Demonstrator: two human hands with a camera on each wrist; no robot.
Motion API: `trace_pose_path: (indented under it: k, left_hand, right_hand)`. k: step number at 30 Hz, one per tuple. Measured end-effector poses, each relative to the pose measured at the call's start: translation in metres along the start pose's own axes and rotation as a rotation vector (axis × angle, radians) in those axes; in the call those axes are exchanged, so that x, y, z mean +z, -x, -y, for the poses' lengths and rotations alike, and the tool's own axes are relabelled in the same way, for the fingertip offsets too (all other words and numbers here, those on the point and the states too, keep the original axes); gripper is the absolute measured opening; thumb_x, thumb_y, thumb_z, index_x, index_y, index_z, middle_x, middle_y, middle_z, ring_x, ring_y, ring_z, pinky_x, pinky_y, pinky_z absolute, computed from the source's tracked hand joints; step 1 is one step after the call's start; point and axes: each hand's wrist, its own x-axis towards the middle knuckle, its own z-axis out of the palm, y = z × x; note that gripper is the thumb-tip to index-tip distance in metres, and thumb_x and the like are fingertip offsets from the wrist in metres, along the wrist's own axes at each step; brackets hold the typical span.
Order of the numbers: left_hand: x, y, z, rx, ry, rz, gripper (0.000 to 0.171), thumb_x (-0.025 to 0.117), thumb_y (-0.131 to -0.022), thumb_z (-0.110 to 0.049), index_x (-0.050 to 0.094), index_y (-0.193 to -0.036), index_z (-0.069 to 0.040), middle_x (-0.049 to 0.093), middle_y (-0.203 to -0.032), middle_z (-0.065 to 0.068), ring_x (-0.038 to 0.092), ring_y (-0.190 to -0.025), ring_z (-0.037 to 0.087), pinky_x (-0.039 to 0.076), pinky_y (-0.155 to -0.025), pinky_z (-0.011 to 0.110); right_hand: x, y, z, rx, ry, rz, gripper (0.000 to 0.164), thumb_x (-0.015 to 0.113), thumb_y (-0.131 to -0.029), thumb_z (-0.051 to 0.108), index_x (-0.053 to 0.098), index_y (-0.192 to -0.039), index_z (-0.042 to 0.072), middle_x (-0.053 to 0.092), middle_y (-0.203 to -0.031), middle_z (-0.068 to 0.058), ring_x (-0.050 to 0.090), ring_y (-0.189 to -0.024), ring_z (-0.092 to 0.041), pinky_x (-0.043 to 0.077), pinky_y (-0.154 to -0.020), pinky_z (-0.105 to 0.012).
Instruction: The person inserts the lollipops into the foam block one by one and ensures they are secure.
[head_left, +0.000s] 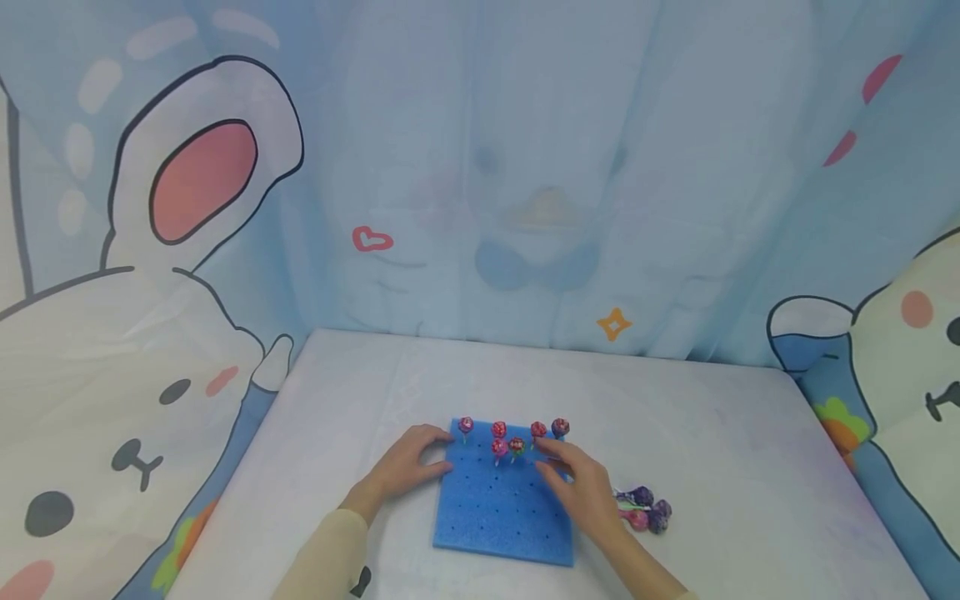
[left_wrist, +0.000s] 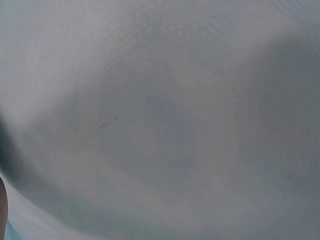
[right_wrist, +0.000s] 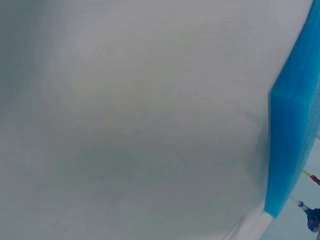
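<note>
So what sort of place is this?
Perhaps a makeshift tabletop booth: cartoon-print curtains hang around a white tabletop, and on it sits a blue board with lollipops standing in it.

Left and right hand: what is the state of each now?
Left hand: open, at the edge of the blue board.
Right hand: open, near a red lollipop.

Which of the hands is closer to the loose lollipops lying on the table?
Right. The right hand is just to the left of the loose lollipops; the left hand is farther off, at the left edge of the blue foam board.
</note>
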Motion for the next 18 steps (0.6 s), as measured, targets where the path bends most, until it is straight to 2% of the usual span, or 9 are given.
trace_pose_path:
  k: [4,7,13,18]
  left_hand:
    - [0.000,0.001,0.000,0.018,0.004,-0.012,0.043,0.068,-0.092,-0.035,0.059,-0.129,-0.015,0.060,-0.127,-0.001,0.050,-0.126,0.021,0.040,-0.108,0.043]
    - [0.000,0.001,0.000,0.023,0.007,-0.015,0.042,0.069,-0.092,-0.034,0.060,-0.128,-0.014,0.060,-0.127,0.000,0.050,-0.126,0.022,0.040,-0.108,0.043]
    - [0.001,0.001,0.000,0.010,0.005,-0.002,0.043,0.068,-0.092,-0.034,0.059,-0.129,-0.015,0.060,-0.128,-0.001,0.050,-0.127,0.021,0.039,-0.108,0.042]
    - [0.000,0.000,0.000,0.003,0.009,-0.003,0.043,0.068,-0.092,-0.035,0.059,-0.129,-0.015,0.059,-0.129,-0.002,0.049,-0.127,0.020,0.039,-0.109,0.041]
  right_hand:
    - [-0.009,0.003,-0.004,-0.005,0.013,-0.031,0.035,0.075,-0.083,0.000,0.066,-0.116,0.004,0.069,-0.113,-0.008,0.068,-0.101,-0.021,0.056,-0.083,-0.028]
    - [-0.020,0.006,-0.005,0.005,0.067,-0.041,0.034,0.075,-0.084,0.001,0.066,-0.116,0.004,0.069,-0.113,-0.009,0.068,-0.102,-0.023,0.056,-0.084,-0.031]
    - [-0.043,0.011,-0.011,0.091,0.168,-0.047,0.033,0.073,-0.087,0.005,0.065,-0.119,0.005,0.068,-0.115,-0.011,0.067,-0.105,-0.027,0.055,-0.085,-0.039]
    - [-0.060,0.012,-0.022,0.153,0.200,-0.078,0.033,0.072,-0.089,0.009,0.064,-0.121,0.005,0.068,-0.117,-0.012,0.067,-0.106,-0.029,0.053,-0.086,-0.038]
